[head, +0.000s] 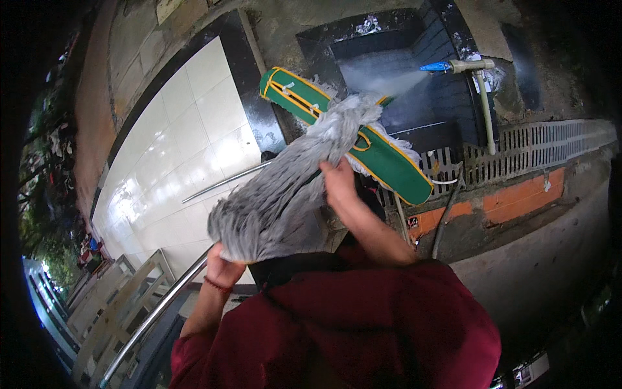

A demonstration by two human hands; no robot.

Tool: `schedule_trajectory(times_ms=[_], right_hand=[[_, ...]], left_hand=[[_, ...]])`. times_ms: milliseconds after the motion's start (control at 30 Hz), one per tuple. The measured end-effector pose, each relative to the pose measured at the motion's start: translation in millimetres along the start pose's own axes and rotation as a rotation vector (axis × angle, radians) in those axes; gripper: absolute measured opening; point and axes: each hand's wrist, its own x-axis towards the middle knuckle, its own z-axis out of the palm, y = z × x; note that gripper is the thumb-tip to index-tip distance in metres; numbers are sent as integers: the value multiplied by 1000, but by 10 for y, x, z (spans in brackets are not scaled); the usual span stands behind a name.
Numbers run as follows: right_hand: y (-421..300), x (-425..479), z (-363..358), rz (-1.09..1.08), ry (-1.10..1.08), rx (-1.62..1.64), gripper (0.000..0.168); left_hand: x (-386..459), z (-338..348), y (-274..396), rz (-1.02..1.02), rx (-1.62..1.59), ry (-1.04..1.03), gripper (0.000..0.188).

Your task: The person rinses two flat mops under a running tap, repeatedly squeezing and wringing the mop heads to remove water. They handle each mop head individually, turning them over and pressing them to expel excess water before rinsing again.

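Note:
A grey string dust-mop head hangs stretched out in front of me, its strands facing up. My left hand pinches its near end. Further along, my right hand grips its edge. The far end of the strands lies across another mop head, which has a green backing with yellow trim and pale fringe. White ties and a slit show on that backing's left part. Water sprays leftward from a blue nozzle towards the far end of the mop heads. Strands partly hide the fingers of both hands.
A beige pipe carries the nozzle beside a dark tiled basin. Slotted drain grating runs along the right. White tiles cover the left side. Two metal poles lie at the left.

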Motion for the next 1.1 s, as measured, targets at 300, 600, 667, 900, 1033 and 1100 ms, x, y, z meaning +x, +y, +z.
schedule_trajectory(times_ms=[300, 600, 667, 900, 1033, 1100], right_hand=[[287, -705, 64, 131, -22, -31, 35], [-174, 268, -318, -13, -23, -123, 30], [-278, 715, -519, -50, 75, -222, 31], [-768, 1601, -1222, 136, 79, -74, 34], [-729, 1322, -1269, 341, 16, -239, 46], [-769, 1124, -1162, 376, -71, -104, 52]], left_hand=[[-490, -657, 21, -41, 32, 57, 55], [552, -260, -425, -55, -138, -162, 36], [937, -22, -501, -43, -142, -168, 36], [1902, 1367, -714, -49, 204, -209, 36], [1727, 1514, -359, 105, 870, -231, 42], [1560, 1818, -175, 339, 1193, -394, 59]])
